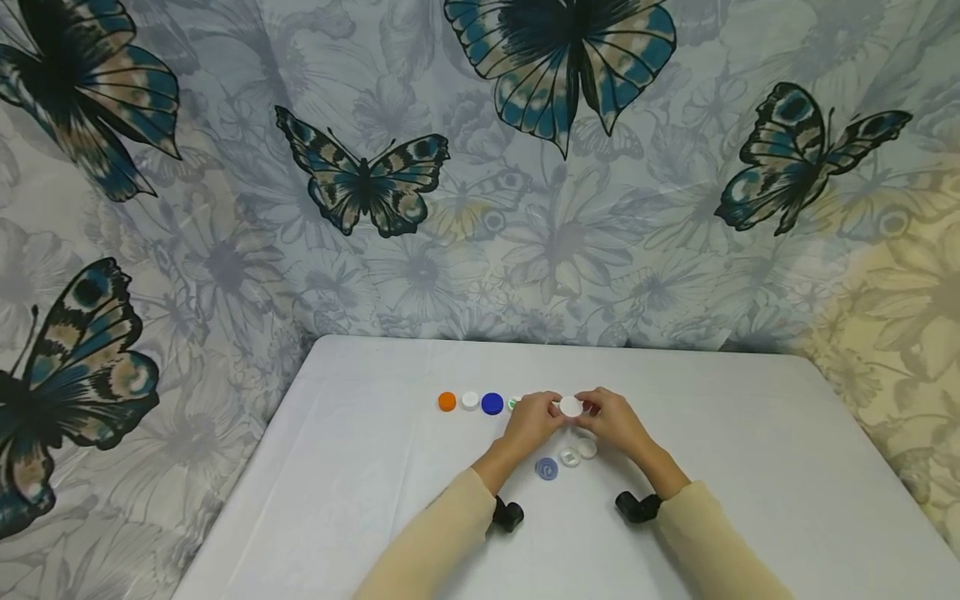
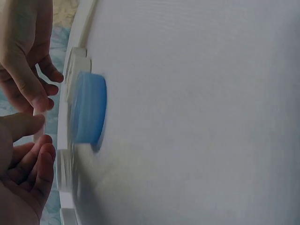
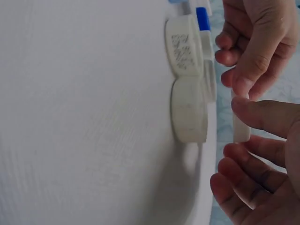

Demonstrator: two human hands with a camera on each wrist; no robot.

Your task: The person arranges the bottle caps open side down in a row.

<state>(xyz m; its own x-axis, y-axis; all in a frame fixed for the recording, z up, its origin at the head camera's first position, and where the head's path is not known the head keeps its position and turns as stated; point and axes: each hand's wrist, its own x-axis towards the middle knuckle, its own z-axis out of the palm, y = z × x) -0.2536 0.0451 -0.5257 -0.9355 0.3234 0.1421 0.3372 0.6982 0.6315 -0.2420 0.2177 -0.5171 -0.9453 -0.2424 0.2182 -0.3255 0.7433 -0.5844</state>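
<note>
A plain white plastic cap (image 1: 571, 406) is held upright above the table between both hands. My left hand (image 1: 534, 422) pinches its left edge, and my right hand (image 1: 617, 419) pinches its right edge with thumb and fingers. Seen edge-on, the cap (image 3: 241, 123) sits between the fingertips in the right wrist view. Nearer to me on the table lie a light blue cap (image 1: 546, 469), a white cap with a marked top (image 1: 570, 457) and a plain whitish cap (image 1: 587, 448). The light blue cap (image 2: 89, 108) looms large in the left wrist view.
Left of the hands runs a row: an orange cap (image 1: 447, 402), a white cap (image 1: 470, 401), a dark blue cap (image 1: 492, 403) and a green-and-white cap (image 1: 512, 403) partly behind my left hand. A white cloth covers the table (image 1: 360, 467). Butterfly-print fabric (image 1: 420, 275) hangs behind it.
</note>
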